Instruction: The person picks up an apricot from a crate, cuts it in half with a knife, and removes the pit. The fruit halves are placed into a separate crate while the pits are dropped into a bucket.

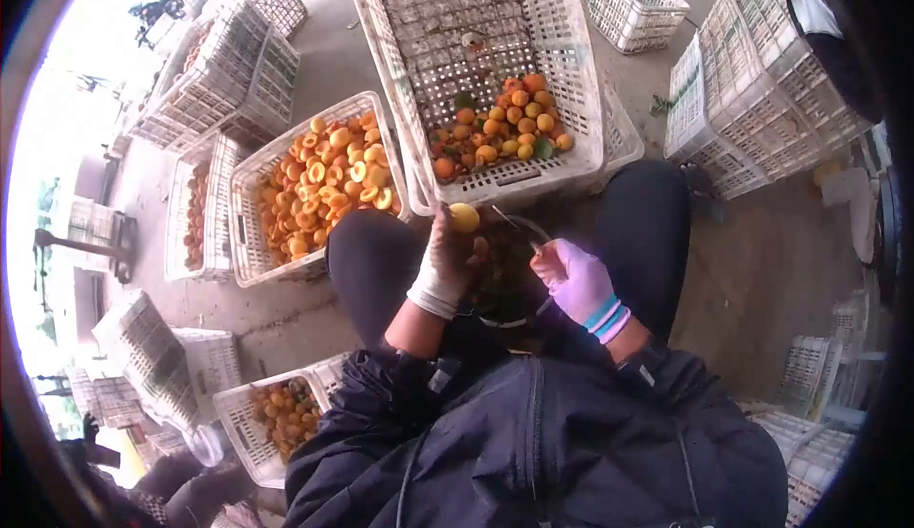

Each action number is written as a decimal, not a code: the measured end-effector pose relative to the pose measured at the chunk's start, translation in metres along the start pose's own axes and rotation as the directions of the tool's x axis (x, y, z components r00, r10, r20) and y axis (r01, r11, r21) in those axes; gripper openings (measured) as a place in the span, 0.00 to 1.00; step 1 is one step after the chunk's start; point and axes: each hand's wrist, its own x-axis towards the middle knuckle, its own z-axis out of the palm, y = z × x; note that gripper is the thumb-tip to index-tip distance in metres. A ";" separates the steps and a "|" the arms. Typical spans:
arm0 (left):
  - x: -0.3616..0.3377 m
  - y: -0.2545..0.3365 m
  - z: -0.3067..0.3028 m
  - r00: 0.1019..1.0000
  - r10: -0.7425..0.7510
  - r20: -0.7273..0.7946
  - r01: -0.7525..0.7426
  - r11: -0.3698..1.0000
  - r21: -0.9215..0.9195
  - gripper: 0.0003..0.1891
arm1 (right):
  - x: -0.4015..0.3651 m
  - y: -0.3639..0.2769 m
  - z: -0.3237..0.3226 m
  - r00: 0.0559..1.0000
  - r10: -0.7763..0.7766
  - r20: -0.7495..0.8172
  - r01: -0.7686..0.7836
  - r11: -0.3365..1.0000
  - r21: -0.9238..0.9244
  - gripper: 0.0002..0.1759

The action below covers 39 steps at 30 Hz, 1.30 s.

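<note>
White plastic crate: tilted, whole apricots heaped at its low near end.
Crate of halves: just left of it, brimming with cut fruit.
Right hand: purple-gloved, fingers wrapped on a knife, blade toward the fruit.
Left hand: white-gloved, fingers closed round one apricot, just below the tilted crate's near rim.
Cut: probably best run along the seam, blade kept clear of the holding fingers.
Floor: bare concrete, more crates stacked all round.

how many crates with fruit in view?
5: the tilted crate ahead of the knees, the crate of halves left of it, a narrow crate beside that, a far crate upper left, a near crate lower left. The far one is faint; stacks may hide more.
</note>
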 end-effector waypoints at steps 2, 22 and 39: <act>0.001 -0.008 -0.001 0.997 -0.046 0.056 0.039 0.992 0.118 0.30 | 0.002 0.003 0.005 0.993 0.080 -0.082 -0.040 0.912 0.409 0.19; -0.007 -0.021 0.039 0.993 -0.009 0.120 -0.047 0.890 0.454 0.37 | 0.028 0.001 0.008 0.958 0.141 0.251 -0.276 0.202 0.940 0.17; 0.002 -0.031 0.008 0.979 -0.198 -0.052 0.194 0.813 0.549 0.27 | 0.028 0.018 0.030 0.998 0.028 0.049 -0.056 0.596 0.801 0.14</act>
